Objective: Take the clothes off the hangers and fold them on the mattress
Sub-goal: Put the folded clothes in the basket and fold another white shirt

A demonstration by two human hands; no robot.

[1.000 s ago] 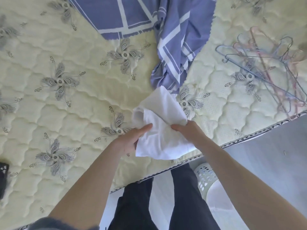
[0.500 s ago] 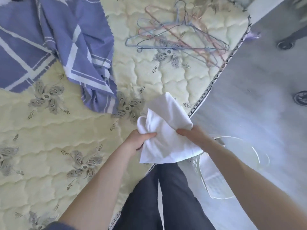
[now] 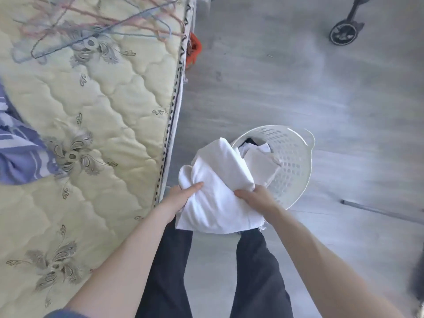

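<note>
A: Head view, quick pass. Both hands hold a folded white garment [image 3: 220, 191] off the mattress [image 3: 114, 125], over the floor [image 3: 298, 88] and just in front of a white laundry basket [image 3: 296, 161].

B: Grip state?

A: Left hand [image 3: 181, 198] pinches its left edge, thumb on top. Right hand [image 3: 257, 196] is closed on the right edge. Both clamped on the cloth.

B: Progress?

A: Looks well along. A pile of bare wire hangers [image 3: 96, 26] lies on the mattress top, no clothes on them. Basket already has white and dark pieces in it; whether those are folded, can't tell. This white one seems folded and headed for the basket, my guess.

B: What's left?

A: A blue striped cloth [image 3: 20, 154] lies loose and bunched at the mattress's left edge, not folded. Could be next, or just bedding, can't say.

B: Anything in the way?

A: Not really. Basket mouth is open and close by. Something orange [image 3: 193, 50] sits by the mattress side, a black wheeled thing [image 3: 344, 31] is far off on the floor, a thin rod [image 3: 378, 211] lies to the right. All well apart from the hands.
</note>
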